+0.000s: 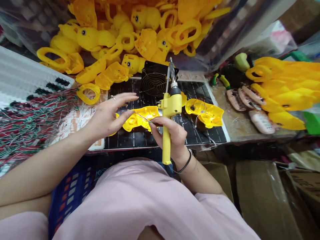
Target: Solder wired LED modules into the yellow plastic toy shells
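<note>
My right hand (176,135) is wrapped round the handle of a yellow soldering gun (172,106), its metal tip pointing up and away from me. The thumb and forefinger of that hand also meet at the end of thin wires (142,116). These wires run over a yellow plastic shell half (135,124), which lies hollow side up on the black mat (120,138). My left hand (107,115) is open at the shell's left side, fingers stretched out and thumb apart. Whether its thumb touches the shell, I cannot tell.
Yellow duck-like shells and rings (120,40) are heaped at the back. A black fan (153,83) stands behind the mat. Another wired shell half (212,115) lies to the right. Bundled red and green wires (37,123) fill the left; more yellow parts (282,83) lie far right.
</note>
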`<state>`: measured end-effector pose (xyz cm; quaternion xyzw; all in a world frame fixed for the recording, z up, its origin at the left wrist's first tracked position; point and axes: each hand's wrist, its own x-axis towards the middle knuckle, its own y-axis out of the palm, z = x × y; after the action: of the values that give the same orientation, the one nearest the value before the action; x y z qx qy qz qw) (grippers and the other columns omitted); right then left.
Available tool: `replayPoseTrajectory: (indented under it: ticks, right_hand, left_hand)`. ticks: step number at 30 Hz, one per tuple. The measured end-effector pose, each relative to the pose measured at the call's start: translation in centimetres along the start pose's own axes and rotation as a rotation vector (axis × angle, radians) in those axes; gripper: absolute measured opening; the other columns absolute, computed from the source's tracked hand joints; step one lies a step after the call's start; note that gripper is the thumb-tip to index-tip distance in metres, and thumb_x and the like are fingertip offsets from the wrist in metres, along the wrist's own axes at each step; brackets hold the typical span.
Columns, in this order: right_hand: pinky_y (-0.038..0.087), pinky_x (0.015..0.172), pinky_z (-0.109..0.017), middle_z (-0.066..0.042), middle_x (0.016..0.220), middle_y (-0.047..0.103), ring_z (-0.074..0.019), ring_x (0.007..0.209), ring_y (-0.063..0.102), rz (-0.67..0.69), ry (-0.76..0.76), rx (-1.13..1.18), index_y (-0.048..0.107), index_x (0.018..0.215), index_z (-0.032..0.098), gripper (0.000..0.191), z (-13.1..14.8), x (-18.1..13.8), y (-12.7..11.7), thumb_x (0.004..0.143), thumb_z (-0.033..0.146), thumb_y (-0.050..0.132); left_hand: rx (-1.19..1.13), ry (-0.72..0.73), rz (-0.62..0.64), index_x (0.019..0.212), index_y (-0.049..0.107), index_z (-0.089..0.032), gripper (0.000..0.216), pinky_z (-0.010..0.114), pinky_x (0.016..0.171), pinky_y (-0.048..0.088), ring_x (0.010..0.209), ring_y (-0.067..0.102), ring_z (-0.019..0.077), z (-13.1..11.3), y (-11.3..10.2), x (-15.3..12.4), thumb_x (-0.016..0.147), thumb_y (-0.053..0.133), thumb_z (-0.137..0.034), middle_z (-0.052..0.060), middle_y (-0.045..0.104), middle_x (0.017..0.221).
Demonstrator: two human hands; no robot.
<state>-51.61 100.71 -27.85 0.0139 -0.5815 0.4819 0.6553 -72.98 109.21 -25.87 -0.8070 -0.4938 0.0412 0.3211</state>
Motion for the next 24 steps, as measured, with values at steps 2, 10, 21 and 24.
replayPoseTrajectory:
  ticks: [2,10,21,24]
  right_hand:
    - [0.067,0.072,-0.024,0.000,0.092,0.077,-0.0148,0.076,0.077,-0.039,0.027,0.035,0.057,0.119,0.024,0.036,0.2,-0.2,0.0,0.091,0.008,0.073]
    - [0.068,0.072,-0.024,0.001,0.097,0.076,-0.0145,0.081,0.078,-0.139,0.113,0.058,0.055,0.124,0.026,0.037,0.7,-0.9,0.3,0.093,0.011,0.071]
    - [0.069,0.074,-0.023,0.002,0.096,0.075,-0.0133,0.081,0.079,-0.202,0.167,0.050,0.056,0.121,0.026,0.034,1.0,-0.9,0.8,0.094,0.013,0.072]
    - [0.069,0.076,-0.022,0.002,0.097,0.077,-0.0131,0.084,0.079,-0.224,0.150,0.069,0.057,0.121,0.025,0.035,1.1,-0.9,1.0,0.094,0.012,0.073]
  left_hand:
    - [-0.216,-0.119,0.074,0.129,0.070,-0.016,0.046,0.039,0.104,0.058,0.116,0.073,0.0265,0.5,1.0,0.0,0.090,0.066,-0.042,0.013,0.077,0.124]
    - [-0.634,-0.373,0.123,0.097,0.083,-0.016,0.053,0.040,0.098,0.063,0.099,0.079,0.0282,-0.4,3.6,0.1,0.074,0.085,-0.064,0.011,0.083,0.100]
    - [-0.963,-0.434,-0.024,0.090,0.087,-0.025,0.035,0.033,0.100,0.059,0.103,0.077,0.0237,-3.7,5.1,0.0,0.073,0.092,-0.055,0.007,0.083,0.098]
    - [-1.041,-0.474,-0.103,0.078,0.086,-0.023,0.037,0.028,0.088,0.061,0.086,0.076,0.0193,-3.9,5.9,0.3,0.060,0.099,-0.053,0.006,0.082,0.086]
